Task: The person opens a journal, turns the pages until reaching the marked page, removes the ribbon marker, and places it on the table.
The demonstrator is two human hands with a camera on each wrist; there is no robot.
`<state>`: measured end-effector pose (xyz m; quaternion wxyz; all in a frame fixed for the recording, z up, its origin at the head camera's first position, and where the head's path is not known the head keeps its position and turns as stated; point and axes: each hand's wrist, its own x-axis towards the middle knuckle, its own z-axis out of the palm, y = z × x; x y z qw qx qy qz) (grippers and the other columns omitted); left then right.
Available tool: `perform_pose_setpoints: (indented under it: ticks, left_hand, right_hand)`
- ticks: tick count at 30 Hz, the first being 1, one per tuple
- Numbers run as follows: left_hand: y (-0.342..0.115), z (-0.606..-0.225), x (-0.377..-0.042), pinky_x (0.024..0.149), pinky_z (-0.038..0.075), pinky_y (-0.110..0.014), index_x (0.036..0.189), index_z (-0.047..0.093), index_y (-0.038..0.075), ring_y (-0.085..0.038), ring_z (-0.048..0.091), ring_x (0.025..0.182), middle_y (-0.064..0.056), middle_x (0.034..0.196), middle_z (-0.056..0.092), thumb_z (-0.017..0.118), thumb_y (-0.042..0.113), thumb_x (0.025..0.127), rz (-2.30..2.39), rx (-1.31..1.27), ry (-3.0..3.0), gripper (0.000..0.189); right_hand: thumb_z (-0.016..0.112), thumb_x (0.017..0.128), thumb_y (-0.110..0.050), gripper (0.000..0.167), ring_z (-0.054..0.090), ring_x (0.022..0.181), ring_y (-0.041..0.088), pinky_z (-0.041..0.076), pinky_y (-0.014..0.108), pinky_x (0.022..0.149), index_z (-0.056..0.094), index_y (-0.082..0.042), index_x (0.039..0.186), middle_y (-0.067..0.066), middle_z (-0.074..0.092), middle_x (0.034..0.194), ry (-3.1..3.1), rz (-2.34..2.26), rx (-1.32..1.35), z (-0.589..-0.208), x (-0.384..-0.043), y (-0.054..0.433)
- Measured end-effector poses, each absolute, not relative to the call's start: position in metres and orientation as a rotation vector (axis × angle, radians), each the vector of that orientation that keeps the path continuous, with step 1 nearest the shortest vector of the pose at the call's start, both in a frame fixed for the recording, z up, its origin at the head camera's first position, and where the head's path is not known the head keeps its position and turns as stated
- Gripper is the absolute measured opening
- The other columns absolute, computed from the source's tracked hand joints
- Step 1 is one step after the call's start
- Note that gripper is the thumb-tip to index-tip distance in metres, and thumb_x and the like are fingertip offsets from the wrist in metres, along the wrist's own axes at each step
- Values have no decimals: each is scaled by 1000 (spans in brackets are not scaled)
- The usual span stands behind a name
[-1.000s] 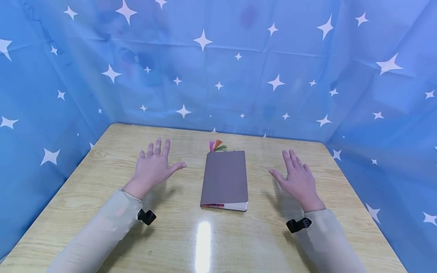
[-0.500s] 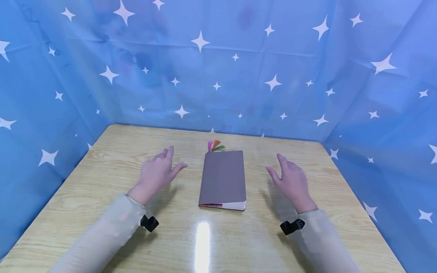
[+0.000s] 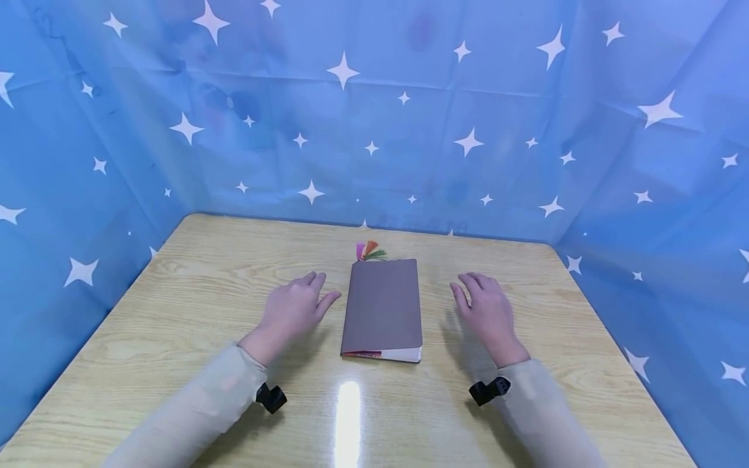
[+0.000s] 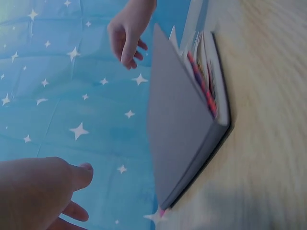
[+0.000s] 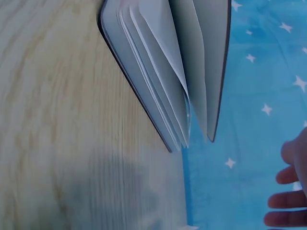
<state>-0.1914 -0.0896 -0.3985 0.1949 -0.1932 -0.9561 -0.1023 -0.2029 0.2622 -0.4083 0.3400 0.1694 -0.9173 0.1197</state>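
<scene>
A notebook with a plain grey-purple cover lies on the wooden table between both hands. Pink, orange and green tassels stick out beyond its far edge. In the right wrist view its cover stands slightly raised, and loose white pages fan apart beneath. A red patterned strip shows among the pages in the left wrist view. My left hand hovers just left of the notebook, thumb extended toward its left edge. To the right of it, my right hand hangs above the table with fingers loosely bent. Neither hand holds anything.
The light wood table has rounded far corners. A blue curtain with white stars encloses the back and both sides. A bright light reflection lies on the tabletop in front of the notebook. Each wrist carries a small black camera.
Both hands have moved inward toward the notebook, the left one farther. Their spread fingers have relaxed and bent downward. The notebook stays where it was.
</scene>
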Motion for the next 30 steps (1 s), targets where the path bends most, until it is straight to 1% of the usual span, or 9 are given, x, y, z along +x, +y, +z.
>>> perform_pose_setpoints:
  ticks: [5, 8, 10, 16, 21, 23, 30]
  left_hand:
    - [-79, -406, -187, 39, 48, -36, 107, 64, 0, -31, 68, 81, -19, 105, 66, 59, 44, 89, -283, -636, -2562, 48]
    - [-74, -410, -185, 39, 48, -35, 105, 65, 0, -30, 68, 81, -18, 104, 67, 59, 43, 89, -274, -668, -2524, 47]
    - [-70, -413, -184, 40, 49, -34, 104, 66, 0, -29, 68, 81, -17, 103, 67, 57, 45, 90, -264, -682, -2524, 48]
    - [-58, -419, -178, 45, 51, -31, 103, 68, -1, -26, 68, 83, -17, 102, 68, 55, 47, 90, -261, -757, -2514, 51]
    - [-50, -424, -171, 48, 53, -32, 103, 68, -1, -26, 68, 85, -17, 101, 68, 56, 48, 89, -278, -803, -2482, 53]
    - [-47, -426, -169, 49, 53, -32, 103, 68, -1, -26, 67, 86, -16, 101, 68, 56, 50, 88, -273, -812, -2485, 54]
    - [-36, -430, -163, 60, 55, -34, 106, 68, 0, -26, 66, 91, -15, 104, 67, 54, 62, 84, -283, -864, -2521, 67]
  right_hand:
    - [65, 87, -23, 27, 57, 88, 34, 51, 46, 65, 69, -1, 101, 18, 64, 95, -2407, 334, 420, -412, -201, 255]
    - [64, 88, -24, 27, 56, 91, 32, 51, 45, 60, 69, -1, 102, 17, 62, 96, -2444, 377, 392, -414, -199, 250]
    - [63, 89, -25, 27, 55, 91, 31, 50, 44, 57, 69, -2, 102, 15, 61, 96, -2468, 420, 374, -414, -197, 247]
    - [60, 91, -26, 28, 54, 91, 28, 49, 43, 58, 69, -2, 104, 13, 60, 96, -2554, 515, 340, -416, -193, 236]
    - [57, 92, -32, 35, 54, 92, 28, 50, 43, 64, 68, -2, 107, 13, 60, 100, -2673, 577, 293, -416, -191, 230]
    - [57, 92, -33, 36, 55, 91, 27, 50, 43, 66, 67, -2, 108, 13, 60, 100, -2698, 613, 284, -416, -190, 228]
    - [55, 93, -35, 38, 55, 83, 24, 48, 40, 65, 67, -3, 109, 10, 61, 98, -2740, 699, 265, -417, -187, 220]
